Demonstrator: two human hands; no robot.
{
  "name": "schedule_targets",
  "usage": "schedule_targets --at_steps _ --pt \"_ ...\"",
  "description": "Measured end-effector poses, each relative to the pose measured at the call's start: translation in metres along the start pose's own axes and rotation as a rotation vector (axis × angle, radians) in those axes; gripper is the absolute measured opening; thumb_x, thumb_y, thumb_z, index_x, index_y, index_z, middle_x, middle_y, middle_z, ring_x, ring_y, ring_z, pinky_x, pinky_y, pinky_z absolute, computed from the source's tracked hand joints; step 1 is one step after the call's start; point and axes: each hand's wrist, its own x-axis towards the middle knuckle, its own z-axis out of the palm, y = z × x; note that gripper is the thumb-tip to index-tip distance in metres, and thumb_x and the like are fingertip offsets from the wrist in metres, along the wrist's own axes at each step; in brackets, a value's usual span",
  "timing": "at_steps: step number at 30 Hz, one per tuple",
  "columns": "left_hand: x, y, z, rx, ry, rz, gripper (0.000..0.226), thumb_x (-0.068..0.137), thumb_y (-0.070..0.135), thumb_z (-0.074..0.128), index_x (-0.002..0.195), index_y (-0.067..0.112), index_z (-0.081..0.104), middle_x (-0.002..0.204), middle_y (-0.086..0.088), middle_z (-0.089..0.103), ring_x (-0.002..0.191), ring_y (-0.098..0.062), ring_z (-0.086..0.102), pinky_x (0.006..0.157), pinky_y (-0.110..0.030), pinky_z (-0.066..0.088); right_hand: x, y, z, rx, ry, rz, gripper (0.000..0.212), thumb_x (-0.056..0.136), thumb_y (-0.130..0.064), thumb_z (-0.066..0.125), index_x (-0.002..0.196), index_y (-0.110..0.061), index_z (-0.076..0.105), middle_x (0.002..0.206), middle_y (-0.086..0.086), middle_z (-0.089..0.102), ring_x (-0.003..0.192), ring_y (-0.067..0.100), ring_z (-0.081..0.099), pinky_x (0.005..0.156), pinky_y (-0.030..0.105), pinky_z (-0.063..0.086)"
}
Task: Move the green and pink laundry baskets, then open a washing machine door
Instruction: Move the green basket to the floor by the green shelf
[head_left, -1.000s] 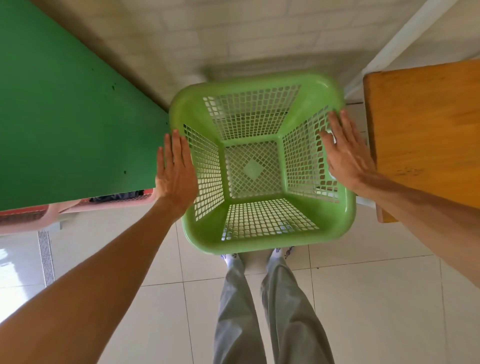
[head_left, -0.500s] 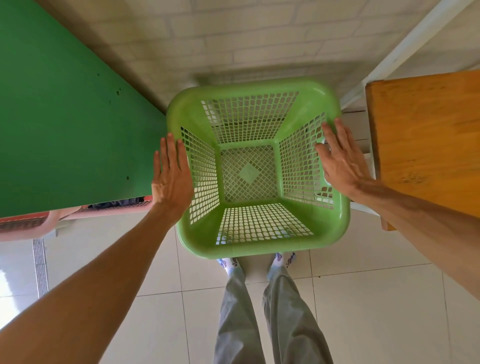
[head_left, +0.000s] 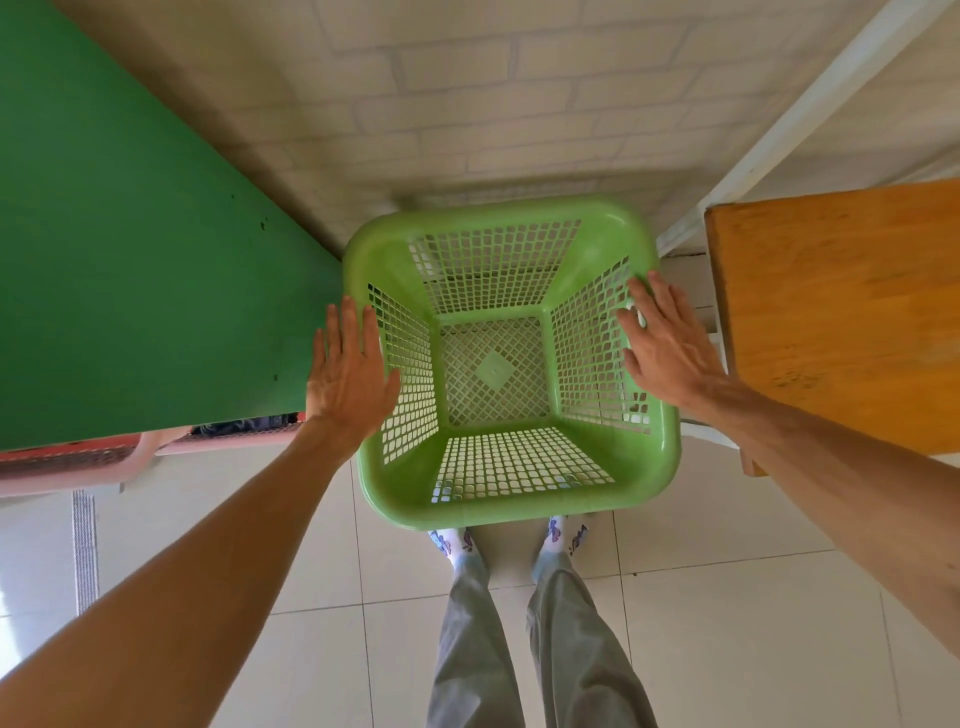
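Note:
The empty green laundry basket stands on the tiled floor right in front of my feet, between a green table and a wooden table. My left hand lies flat with straight fingers against the basket's left rim. My right hand is flat with straight fingers on the right rim. A pink laundry basket sits under the green table at the left, mostly hidden, with dark cloth showing inside it. No washing machine is in view.
The green table fills the left side. An orange wooden table stands close on the right. A brick wall and a white frame lie behind the basket. Pale floor tiles spread around my legs.
The green basket has come lower and slightly nearer my feet, and both flat hands have stayed on its sides.

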Motion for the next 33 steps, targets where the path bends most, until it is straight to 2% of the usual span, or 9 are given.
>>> schedule_targets --at_steps 4,7,10,12,18,23,26,29,33 --pt "-0.021 0.019 -0.045 -0.060 0.008 0.014 0.089 0.098 0.055 0.045 0.158 0.003 0.005 0.164 -0.026 0.000 0.153 -0.040 0.004 0.124 -0.053 0.014 -0.017 -0.014 -0.036 0.100 -0.081 0.115 0.075 0.087 -0.035 0.068 0.149 -0.006 0.036 0.155 0.028 0.029 0.145 0.047 0.025 0.116 0.062 0.024" --pt "-0.056 0.033 -0.095 -0.073 -0.014 0.014 0.089 0.097 0.060 0.042 0.158 0.004 0.010 0.164 -0.025 0.007 0.152 -0.040 0.010 0.123 -0.055 0.017 -0.045 -0.029 -0.087 0.165 -0.143 0.228 0.076 0.093 -0.047 0.056 0.153 -0.007 0.030 0.155 0.028 0.029 0.142 0.049 0.030 0.115 0.063 0.026" --pt "-0.104 0.051 -0.154 -0.056 -0.024 0.032 0.088 0.096 0.061 0.039 0.157 0.004 0.013 0.164 -0.023 0.011 0.152 -0.040 0.013 0.123 -0.056 0.017 -0.084 -0.044 -0.153 0.204 -0.158 0.213 0.076 0.095 -0.054 0.048 0.154 -0.009 0.028 0.156 0.024 0.030 0.142 0.044 0.033 0.114 0.061 0.029" --pt "-0.136 0.062 -0.195 -0.044 -0.028 0.048 0.085 0.096 0.060 0.038 0.156 0.004 0.016 0.164 -0.022 0.016 0.151 -0.040 0.016 0.121 -0.057 0.019 -0.108 -0.049 -0.197 0.243 -0.185 0.199 0.075 0.097 -0.056 0.042 0.155 -0.012 0.025 0.160 0.021 0.024 0.146 0.041 0.027 0.117 0.061 0.024" --pt "-0.199 0.084 -0.303 -0.018 0.021 0.053 0.088 0.093 0.063 0.039 0.156 0.005 0.017 0.164 -0.019 0.019 0.151 -0.039 0.015 0.121 -0.058 0.018 -0.167 -0.030 -0.293 0.314 -0.136 0.254 0.070 0.097 -0.059 0.037 0.149 -0.013 0.033 0.155 0.023 0.032 0.144 0.042 0.029 0.114 0.059 0.028" --pt "-0.210 0.102 -0.367 -0.005 0.129 0.072 0.087 0.093 0.067 0.035 0.156 0.009 0.017 0.163 -0.018 0.019 0.151 -0.038 0.014 0.122 -0.058 0.016 -0.183 -0.006 -0.341 0.345 -0.067 0.312 0.066 0.097 -0.061 0.034 0.142 -0.013 0.039 0.144 0.017 0.043 0.135 0.037 0.040 0.109 0.057 0.035" --pt "-0.217 0.115 -0.393 0.019 0.174 0.102 0.088 0.094 0.068 0.033 0.156 0.009 0.017 0.163 -0.019 0.018 0.151 -0.039 0.017 0.122 -0.056 0.017 -0.190 0.010 -0.364 0.352 -0.049 0.317 0.069 0.097 -0.063 0.030 0.146 -0.014 0.036 0.148 0.016 0.042 0.135 0.037 0.041 0.108 0.057 0.036" --pt "-0.226 0.127 -0.407 0.056 0.198 0.154 0.088 0.094 0.068 0.034 0.156 0.009 0.015 0.163 -0.019 0.018 0.150 -0.039 0.018 0.121 -0.055 0.021 -0.201 0.023 -0.387 0.385 0.004 0.287 0.062 0.098 -0.058 0.036 0.136 -0.011 0.046 0.134 0.015 0.051 0.123 0.035 0.050 0.099 0.051 0.046" --pt "-0.239 0.142 -0.420 0.143 0.212 0.203 0.089 0.095 0.069 0.030 0.158 0.010 0.011 0.165 -0.018 0.015 0.152 -0.038 0.013 0.122 -0.055 0.017 -0.223 0.040 -0.400 0.347 0.035 0.332 0.064 0.099 -0.058 0.032 0.141 -0.010 0.041 0.139 0.018 0.049 0.130 0.040 0.043 0.102 0.055 0.043"
